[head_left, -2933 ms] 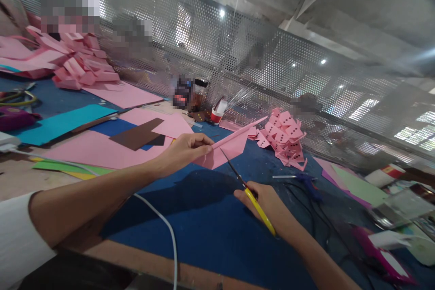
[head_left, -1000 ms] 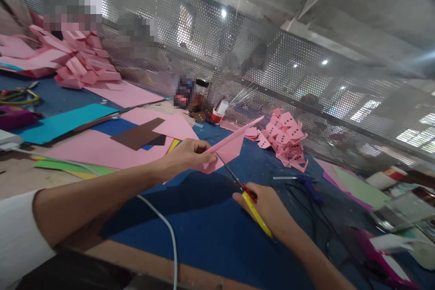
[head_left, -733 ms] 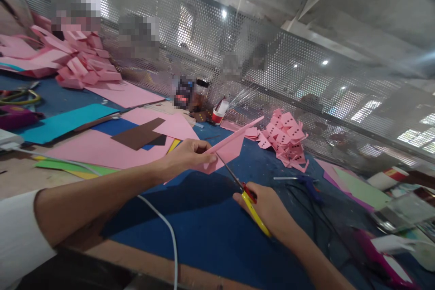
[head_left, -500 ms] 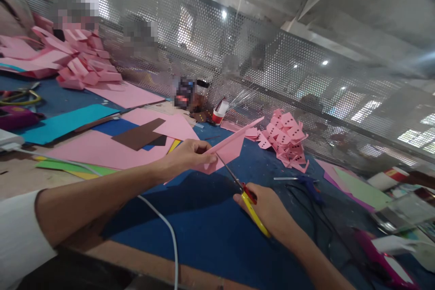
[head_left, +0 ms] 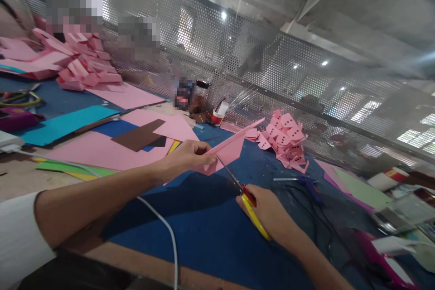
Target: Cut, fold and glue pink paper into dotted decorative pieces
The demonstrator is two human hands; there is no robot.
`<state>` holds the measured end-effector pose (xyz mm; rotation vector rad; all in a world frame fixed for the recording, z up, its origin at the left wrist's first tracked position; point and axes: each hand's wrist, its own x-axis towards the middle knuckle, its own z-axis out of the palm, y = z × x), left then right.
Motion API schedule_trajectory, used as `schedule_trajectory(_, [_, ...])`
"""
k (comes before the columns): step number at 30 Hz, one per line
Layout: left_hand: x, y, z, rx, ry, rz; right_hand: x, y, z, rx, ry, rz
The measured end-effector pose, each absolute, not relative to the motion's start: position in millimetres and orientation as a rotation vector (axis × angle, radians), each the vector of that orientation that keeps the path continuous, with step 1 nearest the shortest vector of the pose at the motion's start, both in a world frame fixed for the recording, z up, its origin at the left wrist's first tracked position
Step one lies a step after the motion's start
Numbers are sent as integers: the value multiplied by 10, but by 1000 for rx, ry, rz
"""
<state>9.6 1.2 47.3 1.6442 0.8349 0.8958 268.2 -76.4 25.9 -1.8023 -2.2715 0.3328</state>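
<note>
A folded piece of pink paper (head_left: pixel 229 149) is pinched between the thumb and fingers of my left hand (head_left: pixel 192 156), above the blue table mat (head_left: pixel 204 231). My right hand (head_left: pixel 265 208) grips a pair of scissors (head_left: pixel 253 217) with yellow and red handles. Their blades point up and left and meet the lower part of the paper, close to my left fingertips. Whether the blade tips are inside the paper's edge I cannot tell.
Pink sheets, a brown piece (head_left: pixel 139 135) and a turquoise strip (head_left: pixel 71 122) lie to the left. Dotted pink pieces (head_left: pixel 285 138) are heaped beyond my hands. A blue glue gun (head_left: pixel 311 188) lies at right. A white cable (head_left: pixel 163 219) crosses the front; a perforated metal screen (head_left: pixel 204 41) stands behind.
My right hand and the scissors have shifted very slightly. The left hand and the pink paper stay nearly in the same place.
</note>
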Motion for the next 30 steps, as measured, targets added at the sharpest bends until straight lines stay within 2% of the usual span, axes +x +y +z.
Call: schedule_trajectory(30, [101, 8, 499, 1655, 871, 878, 2663, -802, 300, -1762, -2294, 388])
